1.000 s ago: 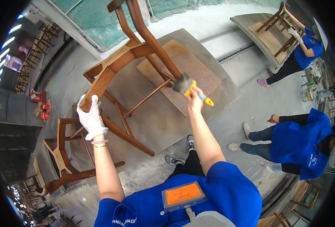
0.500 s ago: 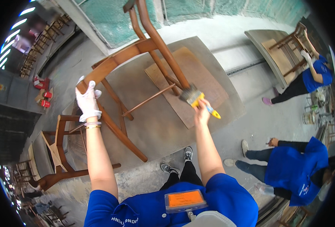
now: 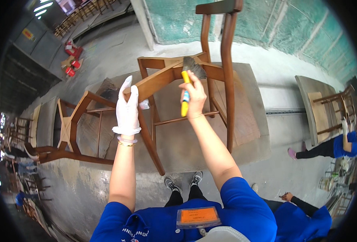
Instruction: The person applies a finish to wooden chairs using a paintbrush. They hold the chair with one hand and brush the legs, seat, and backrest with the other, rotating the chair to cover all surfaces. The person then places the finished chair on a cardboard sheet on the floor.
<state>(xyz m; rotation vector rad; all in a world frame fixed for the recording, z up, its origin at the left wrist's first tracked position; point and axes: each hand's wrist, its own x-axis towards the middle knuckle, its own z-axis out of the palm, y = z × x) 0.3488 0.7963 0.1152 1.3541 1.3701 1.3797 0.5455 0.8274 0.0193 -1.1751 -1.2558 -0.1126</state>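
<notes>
1. Chair frame (image 3: 151, 84) of brown wood sits in the middle, before the person, on a low counter (image 3: 178, 151); its back rises toward the top edge.
2. Of the two hands, the left hand (image 3: 127, 111), in a white glove, grasps the near-left corner of the seat rail, thumb and fingers on either side of it.
3. The right hand (image 3: 195, 98), ungloved, is closed around the yellow handle of a wide brush (image 3: 186, 95), whose dark bristles (image 3: 195, 69) are up at the seat rails.
4. A second chair frame (image 3: 67, 126) lies to the left, beside the first.
5. Red containers (image 3: 74, 63) stand on the floor at upper left.
6. At far right, a co-worker in blue (image 3: 347, 143) stands by another chair (image 3: 335, 98).
</notes>
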